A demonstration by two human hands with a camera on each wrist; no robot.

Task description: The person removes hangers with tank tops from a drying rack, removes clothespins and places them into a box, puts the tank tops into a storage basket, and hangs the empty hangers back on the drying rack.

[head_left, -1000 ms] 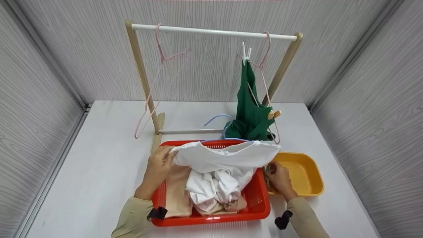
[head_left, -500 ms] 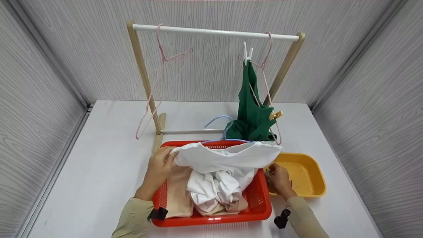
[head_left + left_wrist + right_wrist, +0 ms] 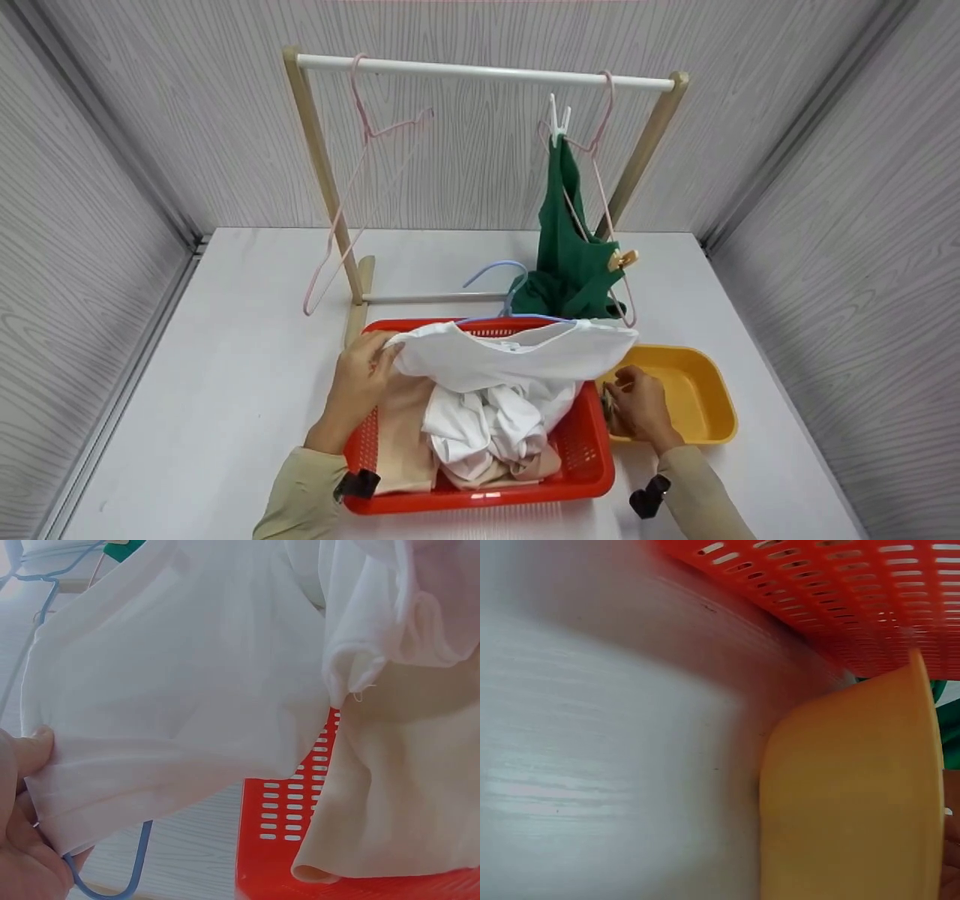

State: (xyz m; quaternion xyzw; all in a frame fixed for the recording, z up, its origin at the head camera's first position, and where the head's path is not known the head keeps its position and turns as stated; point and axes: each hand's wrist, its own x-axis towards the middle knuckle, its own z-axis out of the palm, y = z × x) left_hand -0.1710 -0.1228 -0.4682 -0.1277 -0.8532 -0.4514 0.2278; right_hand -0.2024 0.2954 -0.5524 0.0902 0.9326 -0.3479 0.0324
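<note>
My left hand (image 3: pixel 364 382) pinches one end of a white shirt (image 3: pixel 517 360) stretched over the red basket. A blue clothes hanger (image 3: pixel 517 289) shows behind the neckline; in the left wrist view, the hanger's end (image 3: pixel 124 889) sticks out below the cloth (image 3: pixel 165 675) near my thumb. My right hand (image 3: pixel 645 405) reaches into the left side of a yellow tray (image 3: pixel 694 401), fingers bent among small dark objects (image 3: pixel 607 403), mostly hidden. I cannot tell if it grips one. The tray's wall (image 3: pixel 847 787) hides most of that hand in the right wrist view.
The red basket (image 3: pixel 480 499) holds beige cloth (image 3: pixel 405 435) and bunched white cloth (image 3: pixel 487 431). Behind it stands a rack with a white rail (image 3: pixel 480 71). One pink hanger (image 3: pixel 337 202) hangs bare; another bears a green garment (image 3: pixel 562 225), with a white clothespin (image 3: pixel 558 124) and a wooden clothespin (image 3: pixel 622 259).
My right hand has shifted slightly within the left part of the yellow tray, its fingers spreading a little. The left hand and white shirt stay in place.
</note>
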